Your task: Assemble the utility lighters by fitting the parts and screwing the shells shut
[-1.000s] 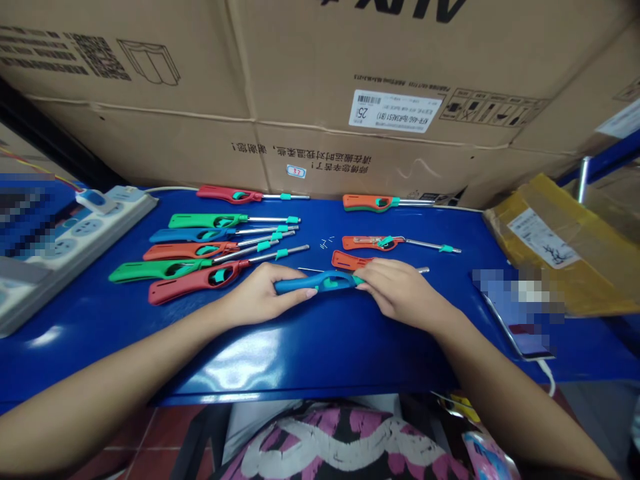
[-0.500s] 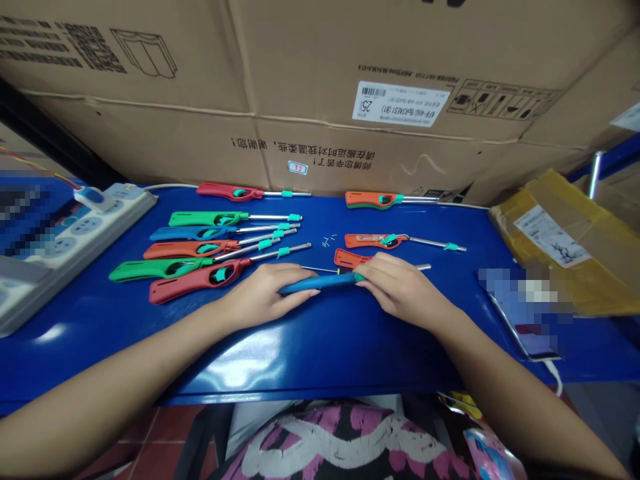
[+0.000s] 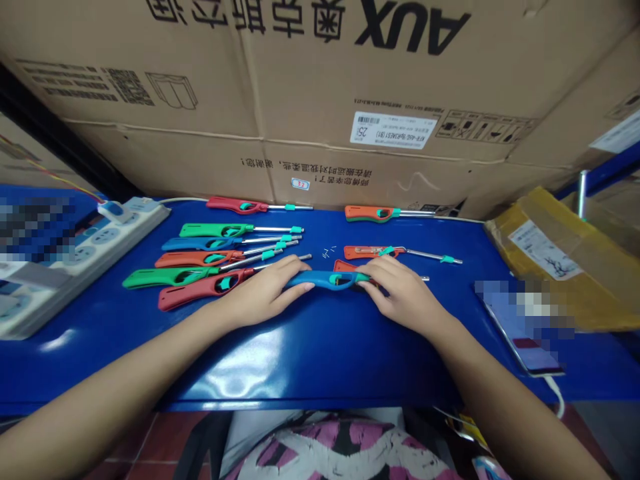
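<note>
Between my two hands is a blue gas lighter (image 3: 320, 279) with a green trigger, its side turned up. My left hand (image 3: 267, 290) is closed around the handle end. My right hand (image 3: 400, 283) pinches the other end near the green collar and hides what lies beyond it. Just behind my right hand rests an orange lighter half (image 3: 345, 268), partly covered. Farther back lies an opened orange lighter (image 3: 367, 251) with its inner parts showing. Several small pale pins (image 3: 329, 253) are scattered behind the blue lighter.
To the left lie several lighters, including a dark red one (image 3: 187, 293) and a green one (image 3: 160, 277). An orange-green lighter (image 3: 367, 213) is at the back. A power strip (image 3: 95, 260) stands left; a phone (image 3: 525, 333) and taped carton (image 3: 560, 267) lie right. A large cardboard box (image 3: 300, 93) walls the back.
The blue lighter has rolled in my hands, from its narrow edge to its broad side, so the trigger opening now shows. The camera view has tilted up slightly.
</note>
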`<state>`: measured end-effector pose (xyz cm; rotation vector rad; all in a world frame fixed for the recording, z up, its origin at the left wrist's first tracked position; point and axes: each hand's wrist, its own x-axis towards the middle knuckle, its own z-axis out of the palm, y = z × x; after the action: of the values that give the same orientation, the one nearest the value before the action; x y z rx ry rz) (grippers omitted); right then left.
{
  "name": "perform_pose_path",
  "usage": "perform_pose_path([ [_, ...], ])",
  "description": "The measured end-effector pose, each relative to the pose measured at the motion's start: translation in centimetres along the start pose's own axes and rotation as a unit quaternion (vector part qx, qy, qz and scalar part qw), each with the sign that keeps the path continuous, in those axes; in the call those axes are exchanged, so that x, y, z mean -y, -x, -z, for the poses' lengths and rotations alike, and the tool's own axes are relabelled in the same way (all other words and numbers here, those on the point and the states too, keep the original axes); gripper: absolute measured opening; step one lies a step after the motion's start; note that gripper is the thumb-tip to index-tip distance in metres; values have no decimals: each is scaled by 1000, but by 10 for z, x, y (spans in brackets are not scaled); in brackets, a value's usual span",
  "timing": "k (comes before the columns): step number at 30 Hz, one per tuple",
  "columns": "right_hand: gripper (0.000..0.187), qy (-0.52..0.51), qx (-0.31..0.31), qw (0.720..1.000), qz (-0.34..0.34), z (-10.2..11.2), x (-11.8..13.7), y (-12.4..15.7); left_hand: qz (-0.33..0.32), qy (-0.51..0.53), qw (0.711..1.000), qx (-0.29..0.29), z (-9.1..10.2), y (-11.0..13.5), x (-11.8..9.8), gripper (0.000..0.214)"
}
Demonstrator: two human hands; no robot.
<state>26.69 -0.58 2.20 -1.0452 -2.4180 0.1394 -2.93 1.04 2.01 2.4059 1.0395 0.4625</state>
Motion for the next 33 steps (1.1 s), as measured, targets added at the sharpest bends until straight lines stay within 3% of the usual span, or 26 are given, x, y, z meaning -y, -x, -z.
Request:
perform_pose_path([
  [4, 36, 34, -164, 985, -29, -4, 9, -1, 0, -62, 998, -27, 4, -13, -6, 39],
  [6, 33, 13, -207, 978, -36, -7, 13, 0, -2, -80, 996, -32, 5, -29, -13, 37],
  [11, 11, -3, -69, 998, 0, -11, 11, 0, -29, -125, 991, -42, 5, -95, -26, 29],
  [15, 14, 20, 3, 1000, 14, -11, 2, 0, -20, -139, 988, -62, -9, -147, -20, 33],
  [18, 21, 38, 33, 999, 6, -10, -2, 1, -9, -146, 987, -71, -25, -170, -13, 29],
  [21, 24, 46, 53, 998, 0, -9, -2, 1, -1, -159, 985, -67, -35, -182, -7, 33],
  [33, 22, 59, 102, 993, -22, -11, -4, 1, 3, -221, 972, -77, -46, -195, -7, 36],
])
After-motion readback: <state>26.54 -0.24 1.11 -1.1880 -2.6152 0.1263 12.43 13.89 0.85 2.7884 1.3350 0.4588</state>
